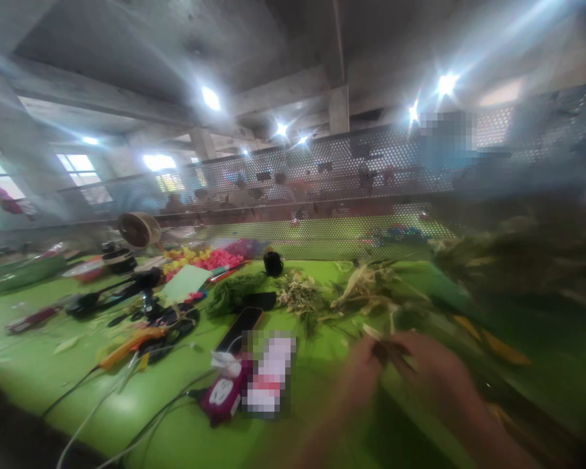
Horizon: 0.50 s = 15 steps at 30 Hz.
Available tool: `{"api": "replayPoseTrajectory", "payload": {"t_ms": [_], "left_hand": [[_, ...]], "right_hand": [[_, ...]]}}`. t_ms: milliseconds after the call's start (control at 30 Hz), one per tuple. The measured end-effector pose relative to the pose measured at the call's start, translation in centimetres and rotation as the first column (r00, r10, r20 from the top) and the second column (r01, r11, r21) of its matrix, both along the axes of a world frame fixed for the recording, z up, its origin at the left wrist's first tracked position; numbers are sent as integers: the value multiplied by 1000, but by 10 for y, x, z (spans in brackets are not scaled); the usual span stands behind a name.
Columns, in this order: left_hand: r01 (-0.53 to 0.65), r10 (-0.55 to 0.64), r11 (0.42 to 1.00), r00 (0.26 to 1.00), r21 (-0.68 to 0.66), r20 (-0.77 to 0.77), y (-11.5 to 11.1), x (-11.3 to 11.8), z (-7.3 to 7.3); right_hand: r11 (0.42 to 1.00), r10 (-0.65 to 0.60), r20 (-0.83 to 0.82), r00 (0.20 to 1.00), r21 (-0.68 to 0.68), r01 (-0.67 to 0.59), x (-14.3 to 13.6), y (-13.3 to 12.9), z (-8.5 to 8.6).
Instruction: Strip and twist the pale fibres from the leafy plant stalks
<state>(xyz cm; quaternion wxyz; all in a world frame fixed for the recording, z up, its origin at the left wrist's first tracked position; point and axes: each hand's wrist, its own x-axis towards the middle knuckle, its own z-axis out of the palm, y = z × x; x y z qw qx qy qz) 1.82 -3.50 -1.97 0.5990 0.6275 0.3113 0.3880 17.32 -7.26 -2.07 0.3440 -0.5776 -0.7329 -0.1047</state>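
Over the green table (pixel 176 417), my left hand (pixel 364 365) and my right hand (pixel 427 361) are close together, with fingers closed around a small pale, leaf-like piece (pixel 372 332). Motion blur hides its exact shape and how each hand grips it. Just beyond my hands lie pale, dried-looking plant strips (pixel 366 286), with a clump of small whitish-green pieces (pixel 300 293) beside them. Green stringy material (pixel 234 293) sits further left.
Left of my hands are a dark phone (pixel 241 326), a purple tissue pack (pixel 222 397), an orange tool (pixel 131 347) and cables. Pink pieces (pixel 219 259), a fan (pixel 139 229) and a perforated metal screen (pixel 293 228) stand behind. Blurred foliage (pixel 527 260) fills the right.
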Motion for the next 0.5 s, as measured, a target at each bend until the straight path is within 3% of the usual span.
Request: {"api": "replayPoseTrajectory", "payload": {"t_ms": [267,400,500], "left_hand": [[40,-30,997,988,-60,149,-5,5,8],[24,-17,999,990,-45,140,-6,4,6],[16,-13,999,997,-27,81,-2,1,4]], "right_hand": [[983,-59,93,994,177,42,-10,-5,0],[991,-42,32,999,127,38,-11,-6,-1],[999,-33,-126,991,36,37,-8,-3,1]]}}
